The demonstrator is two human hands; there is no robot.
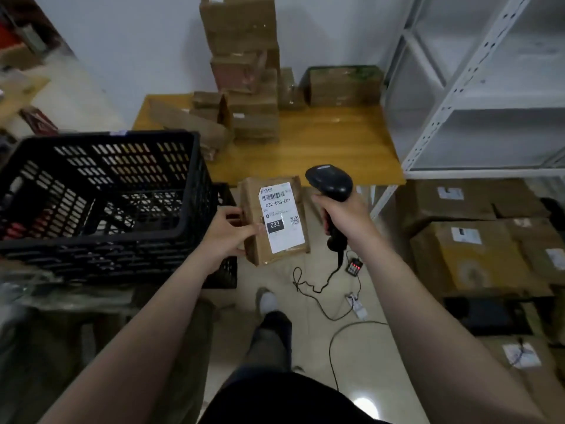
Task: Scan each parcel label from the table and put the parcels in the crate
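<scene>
My left hand [227, 232] grips a small brown cardboard parcel [276, 220] by its left edge, holding it in the air with its white label [281, 217] facing up. The label shows a barcode and "032". My right hand [342, 214] grips the handle of a black barcode scanner [330, 182], whose head sits just right of the parcel's top. The black plastic crate [101, 191] stands to the left, beside my left hand. Several more brown parcels [244, 87] are stacked on the wooden table [330, 142] behind.
A white metal shelf rack [477, 87] rises at the right. Large cardboard boxes [477, 249] cover the floor at the right. The scanner cable [321, 289] trails over the floor by my foot [267, 301]. A second black crate [226, 270] sits lower behind the first.
</scene>
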